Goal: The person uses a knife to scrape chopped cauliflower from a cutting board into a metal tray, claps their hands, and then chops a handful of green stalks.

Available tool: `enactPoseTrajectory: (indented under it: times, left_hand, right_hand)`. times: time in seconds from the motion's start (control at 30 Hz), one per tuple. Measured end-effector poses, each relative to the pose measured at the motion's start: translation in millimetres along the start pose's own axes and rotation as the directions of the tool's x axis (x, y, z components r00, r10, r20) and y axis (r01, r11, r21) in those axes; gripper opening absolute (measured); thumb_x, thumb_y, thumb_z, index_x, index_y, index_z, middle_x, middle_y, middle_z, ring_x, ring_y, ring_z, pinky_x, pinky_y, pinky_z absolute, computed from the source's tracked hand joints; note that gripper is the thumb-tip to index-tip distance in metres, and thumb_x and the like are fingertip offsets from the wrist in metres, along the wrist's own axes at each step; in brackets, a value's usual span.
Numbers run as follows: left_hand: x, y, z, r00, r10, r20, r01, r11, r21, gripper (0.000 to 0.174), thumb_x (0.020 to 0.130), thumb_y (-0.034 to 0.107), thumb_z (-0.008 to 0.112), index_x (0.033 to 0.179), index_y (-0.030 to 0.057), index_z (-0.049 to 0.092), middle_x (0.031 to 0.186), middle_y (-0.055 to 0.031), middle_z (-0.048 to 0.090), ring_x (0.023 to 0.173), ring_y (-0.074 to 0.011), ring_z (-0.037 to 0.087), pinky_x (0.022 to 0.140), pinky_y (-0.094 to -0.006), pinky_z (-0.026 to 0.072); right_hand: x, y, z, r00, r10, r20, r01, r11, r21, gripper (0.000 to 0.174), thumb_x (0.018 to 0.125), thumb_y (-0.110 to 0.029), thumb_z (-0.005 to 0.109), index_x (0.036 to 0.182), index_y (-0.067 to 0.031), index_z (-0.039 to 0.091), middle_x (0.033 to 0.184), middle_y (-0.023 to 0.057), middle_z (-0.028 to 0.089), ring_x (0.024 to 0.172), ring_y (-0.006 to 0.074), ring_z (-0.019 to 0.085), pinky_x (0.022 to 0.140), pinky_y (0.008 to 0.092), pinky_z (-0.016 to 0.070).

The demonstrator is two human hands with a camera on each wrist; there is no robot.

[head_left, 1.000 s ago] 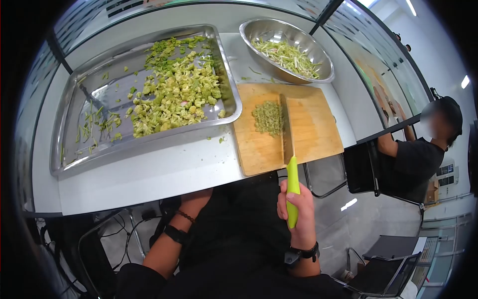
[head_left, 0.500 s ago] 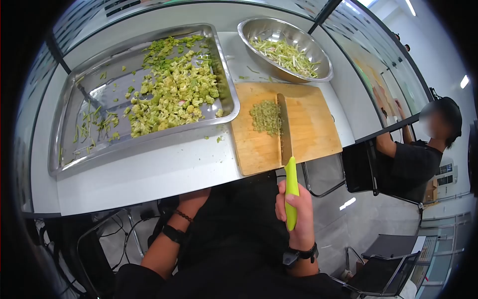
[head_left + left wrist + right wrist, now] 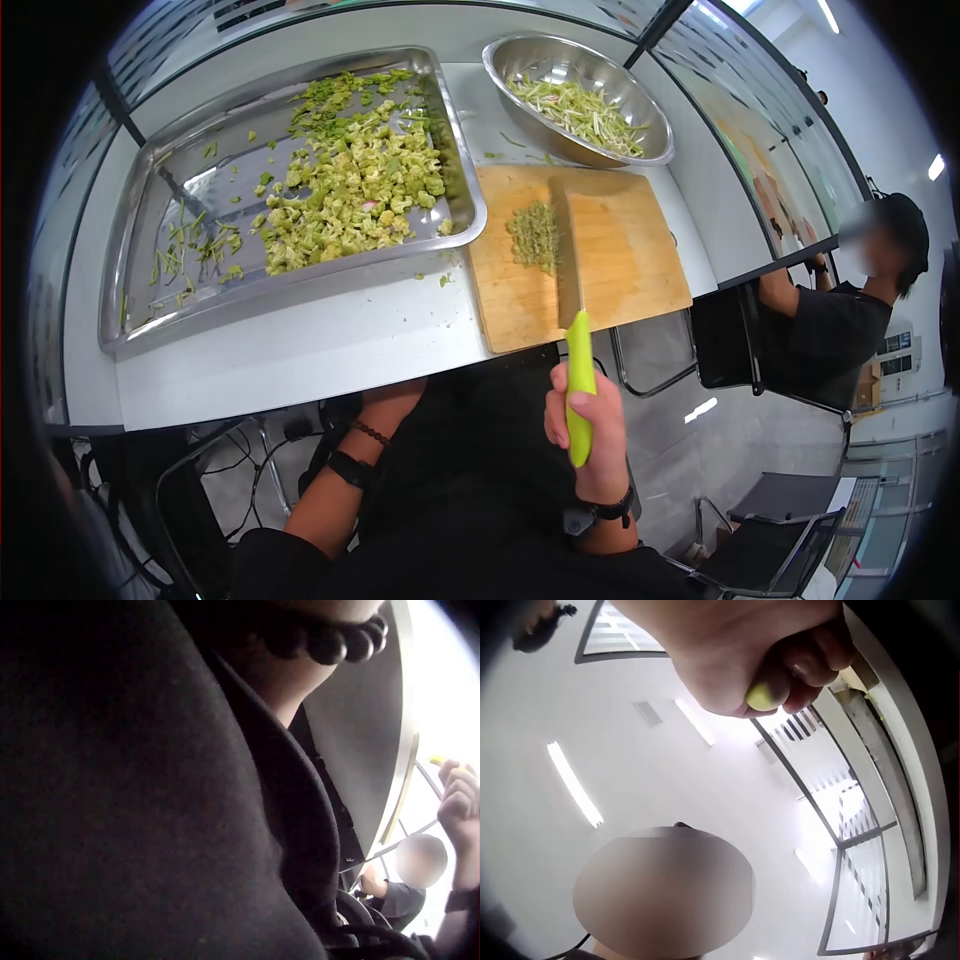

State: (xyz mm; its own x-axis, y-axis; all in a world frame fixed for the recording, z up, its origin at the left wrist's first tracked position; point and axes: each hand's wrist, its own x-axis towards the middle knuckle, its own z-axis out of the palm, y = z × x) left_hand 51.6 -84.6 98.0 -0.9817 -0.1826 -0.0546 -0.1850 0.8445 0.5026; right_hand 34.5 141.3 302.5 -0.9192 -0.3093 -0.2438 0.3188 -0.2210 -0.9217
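Observation:
My right hand point(image 3: 603, 432) grips the lime-green handle of a kitchen knife point(image 3: 579, 400), its blade pointing away over the wooden cutting board point(image 3: 635, 255). Just left of the blade lies a small heap of finely chopped green vegetable point(image 3: 534, 236). In the right wrist view, curled fingers point(image 3: 810, 664) wrap the handle and its green butt end point(image 3: 760, 697) pokes out. My left hand point(image 3: 396, 399) is low in front of the body, its fingers hidden under the table edge; the left wrist view shows mostly dark clothing and a beaded bracelet point(image 3: 328, 646).
A large metal tray point(image 3: 290, 283) with cut cauliflower point(image 3: 360, 185) and chopped greens stands left of the board, its corner close to it. Behind the board is a steel bowl point(image 3: 655, 140) of shredded pale-green strips. Low partitions border the table; another person point(image 3: 840, 310) sits at right.
The knife has shifted slightly left, its handle swinging left and its blade blurred. My right hand moved with it; the left arm stays about the same.

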Motion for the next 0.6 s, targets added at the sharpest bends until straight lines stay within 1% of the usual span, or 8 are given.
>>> enactPoseTrajectory:
  times: [0.07, 0.2, 0.3, 0.37, 0.4, 0.47, 0.57, 0.6]
  left_hand:
    - [-0.6, -1.3, 0.3, 0.999, 0.002, 0.052, -0.005, 0.998, 0.056, 0.042, 0.091, 0.036, 0.057, 0.122, 0.0084, 0.062, 0.12, -0.0161, 0.063, 0.112, -0.037, 0.058, 0.097, -0.0485, 0.0457]
    - [0.4, -3.2, 4.8, 1.0, 0.028, 0.0, -0.028, 0.999, 0.038, 0.043, 0.091, 0.037, 0.057, 0.122, 0.009, 0.062, 0.121, -0.0157, 0.063, 0.112, -0.0369, 0.057, 0.097, -0.0487, 0.0455]
    - [-4.0, -4.8, 4.4, 0.999, 0.009, 0.037, -0.011, 0.998, 0.058, 0.043, 0.091, 0.038, 0.058, 0.123, 0.0091, 0.062, 0.122, -0.0157, 0.062, 0.113, -0.037, 0.057, 0.097, -0.0486, 0.0456]
    - [-1.8, 0.7, -3.5, 0.997, -0.017, 0.081, 0.013, 0.999, 0.047, 0.044, 0.091, 0.038, 0.057, 0.123, 0.0091, 0.062, 0.122, -0.0156, 0.062, 0.113, -0.0372, 0.057, 0.097, -0.0484, 0.0455]
    - [-0.5, 0.9, -2.8, 0.999, 0.004, 0.043, -0.005, 0.999, 0.037, 0.044, 0.091, 0.038, 0.058, 0.123, 0.0092, 0.063, 0.122, -0.0156, 0.062, 0.113, -0.0373, 0.057, 0.097, -0.0482, 0.0457]
    - [0.2, -1.7, 0.9, 0.999, 0.038, -0.033, -0.037, 0.999, 0.019, 0.043, 0.091, 0.039, 0.058, 0.123, 0.0094, 0.063, 0.121, -0.0155, 0.063, 0.112, -0.0376, 0.058, 0.096, -0.048, 0.0461]
    - [-1.9, -3.0, 1.2, 0.999, 0.033, 0.011, -0.033, 0.997, 0.065, 0.042, 0.091, 0.038, 0.058, 0.122, 0.01, 0.063, 0.12, -0.015, 0.064, 0.111, -0.0375, 0.058, 0.096, -0.0481, 0.0467]
    - [-1.9, -2.5, 1.2, 0.999, 0.036, -0.007, -0.035, 0.997, 0.062, 0.042, 0.091, 0.038, 0.059, 0.122, 0.0102, 0.063, 0.12, -0.015, 0.063, 0.111, -0.0374, 0.058, 0.095, -0.0481, 0.0469]
  right_hand:
    - [-4.4, -0.1, -1.9, 0.999, -0.031, 0.016, 0.031, 0.999, 0.034, 0.028, 0.085, -0.026, 0.059, 0.095, -0.002, 0.048, 0.054, 0.0036, 0.045, 0.041, 0.0095, 0.039, 0.042, 0.0235, 0.032]
    - [1.1, 2.8, -4.0, 0.997, 0.061, 0.042, -0.063, 0.996, 0.057, 0.028, 0.086, -0.026, 0.059, 0.095, -0.0019, 0.048, 0.054, 0.0037, 0.045, 0.041, 0.0093, 0.039, 0.042, 0.0231, 0.0326]
    - [-2.5, 6.9, -1.4, 0.998, -0.041, 0.052, 0.038, 0.998, 0.054, 0.027, 0.086, -0.025, 0.059, 0.094, -0.0019, 0.048, 0.054, 0.0036, 0.045, 0.041, 0.0094, 0.039, 0.042, 0.0227, 0.0329]
    - [2.6, 8.7, -0.4, 0.999, 0.028, 0.027, -0.029, 0.999, 0.021, 0.028, 0.085, -0.026, 0.059, 0.094, -0.002, 0.048, 0.054, 0.0034, 0.045, 0.041, 0.0094, 0.039, 0.042, 0.0227, 0.0331]
    - [5.0, 9.0, -0.5, 0.998, 0.06, 0.014, -0.06, 0.998, 0.003, 0.028, 0.085, -0.026, 0.06, 0.093, -0.0021, 0.048, 0.054, 0.0033, 0.045, 0.041, 0.0094, 0.039, 0.042, 0.0227, 0.0332]
    - [-2.2, 4.9, -0.9, 0.999, 0.027, 0.039, -0.03, 0.997, 0.064, 0.028, 0.084, -0.026, 0.06, 0.093, -0.0025, 0.048, 0.054, 0.003, 0.045, 0.041, 0.0093, 0.039, 0.043, 0.0226, 0.0332]
    - [-4.1, 5.8, -3.8, 0.997, 0.054, 0.06, -0.06, 0.993, 0.104, 0.024, 0.084, -0.024, 0.059, 0.094, -0.0029, 0.05, 0.057, 0.0031, 0.047, 0.045, 0.0094, 0.042, 0.045, 0.0226, 0.0338]
    - [-2.8, 6.1, -4.9, 0.996, 0.069, 0.065, -0.075, 0.991, 0.107, 0.022, 0.085, -0.022, 0.058, 0.094, -0.0029, 0.051, 0.059, 0.0032, 0.048, 0.047, 0.0095, 0.043, 0.046, 0.0225, 0.0341]
